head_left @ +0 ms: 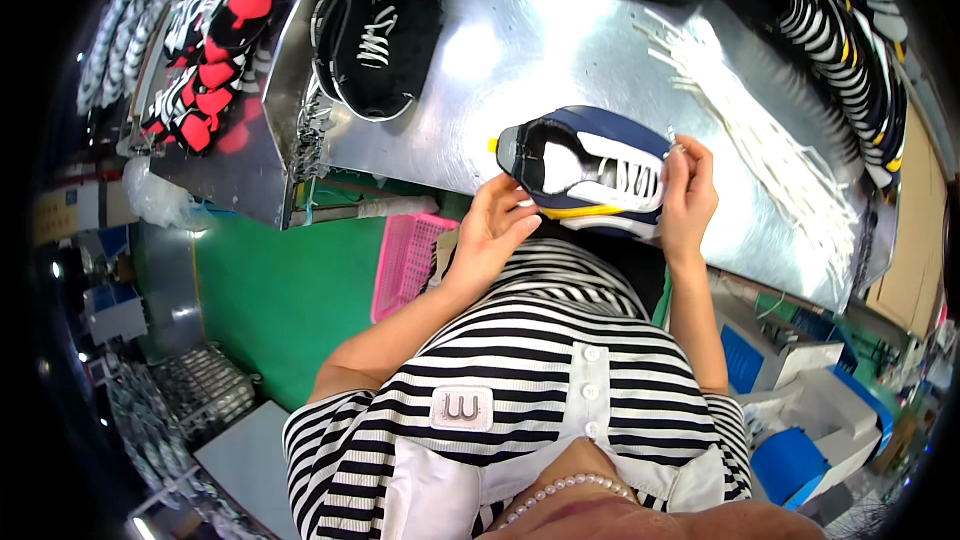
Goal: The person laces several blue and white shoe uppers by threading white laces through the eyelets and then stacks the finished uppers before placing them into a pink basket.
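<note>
A navy sneaker upper point(595, 120) with white laces, a yellow stripe and a grey heel lies at the table's near edge, its opening facing up. My left hand point(490, 235) is at its heel end, with curled fingertips against the near side of the collar and the thumb just below. At the toe end, my right hand point(688, 200) grips the shoe with thumb and fingers close together. Something small and shiny shows by those fingertips, too small to name. The underside of the shoe is hidden.
The metal table point(500, 70) carries nested black shoe uppers point(400, 70) at the left, a bundle of white laces point(750, 125) and a long row of uppers point(830, 50) at the right. Red-and-black uppers point(215, 75) fill a side table. Below stands a pink basket point(395, 270).
</note>
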Demonstrator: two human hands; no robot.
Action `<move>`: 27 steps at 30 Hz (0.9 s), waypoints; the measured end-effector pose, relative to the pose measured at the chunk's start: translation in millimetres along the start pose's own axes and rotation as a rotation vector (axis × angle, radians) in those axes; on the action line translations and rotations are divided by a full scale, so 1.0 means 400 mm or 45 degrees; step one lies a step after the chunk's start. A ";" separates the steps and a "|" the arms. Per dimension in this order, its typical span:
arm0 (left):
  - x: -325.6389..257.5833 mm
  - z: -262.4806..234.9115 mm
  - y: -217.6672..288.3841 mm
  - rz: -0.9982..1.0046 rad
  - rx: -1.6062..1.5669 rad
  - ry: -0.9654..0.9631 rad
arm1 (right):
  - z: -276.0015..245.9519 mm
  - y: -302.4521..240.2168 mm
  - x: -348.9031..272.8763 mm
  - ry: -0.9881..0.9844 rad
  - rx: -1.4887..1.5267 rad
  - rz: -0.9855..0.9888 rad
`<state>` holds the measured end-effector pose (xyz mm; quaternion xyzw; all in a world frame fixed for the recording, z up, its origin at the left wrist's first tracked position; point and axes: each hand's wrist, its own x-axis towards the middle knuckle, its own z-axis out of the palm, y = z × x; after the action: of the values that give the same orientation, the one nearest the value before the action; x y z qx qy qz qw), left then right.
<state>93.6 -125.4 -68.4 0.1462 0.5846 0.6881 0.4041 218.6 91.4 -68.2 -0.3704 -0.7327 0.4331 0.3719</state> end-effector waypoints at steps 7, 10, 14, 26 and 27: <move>0.080 0.026 0.039 -0.494 -1.130 -0.525 | -0.007 -0.018 0.047 -0.145 0.487 0.127; 0.077 0.133 0.153 -0.085 -0.826 -0.425 | -0.002 -0.043 0.067 -0.273 0.477 0.134; 0.071 0.193 0.286 0.090 -0.676 -0.487 | -0.018 -0.018 0.108 -0.286 -0.110 -0.219; 0.419 -0.044 0.226 0.754 1.657 1.012 | -0.084 -0.022 0.246 -0.581 -0.911 -0.923; 0.489 -0.074 0.231 0.676 1.641 1.144 | -0.061 -0.042 0.284 -0.602 -0.837 -0.967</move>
<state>-85.2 -2.8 -44.4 0.1933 0.9162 0.2834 -0.2069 185.1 192.6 -19.0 -0.0694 -0.9749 0.0885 0.1924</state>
